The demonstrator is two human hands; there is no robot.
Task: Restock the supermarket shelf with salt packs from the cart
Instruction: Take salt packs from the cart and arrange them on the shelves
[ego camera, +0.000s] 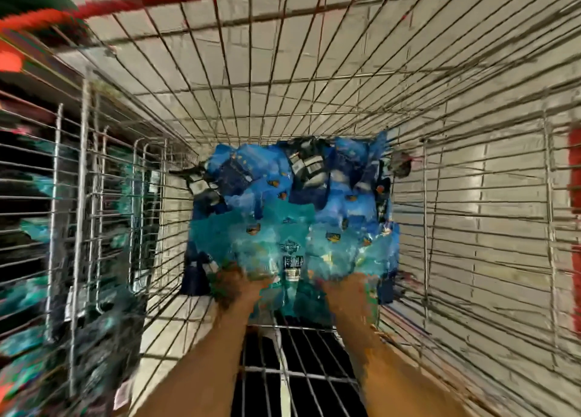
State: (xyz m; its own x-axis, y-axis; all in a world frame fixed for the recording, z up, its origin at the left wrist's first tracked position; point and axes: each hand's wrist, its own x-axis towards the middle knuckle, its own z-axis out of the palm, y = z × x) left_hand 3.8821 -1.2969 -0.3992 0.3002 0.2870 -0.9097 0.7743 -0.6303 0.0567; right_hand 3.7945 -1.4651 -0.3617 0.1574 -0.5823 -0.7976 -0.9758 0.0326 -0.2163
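Observation:
I look straight down into a wire shopping cart with a red rim. Several blue and teal salt packs lie heaped on its bottom. Both my arms reach in from below. My left hand and my right hand sit at the near edge of the heap, on either side of a teal salt pack. The frame is badly smeared, so the fingers do not show and I cannot tell whether either hand grips the pack.
The cart's wire walls rise on all sides around my arms. A folded wire child seat stands at the left wall. Shelf stock in teal packs shows blurred through the left side. Pale floor tiles lie beneath.

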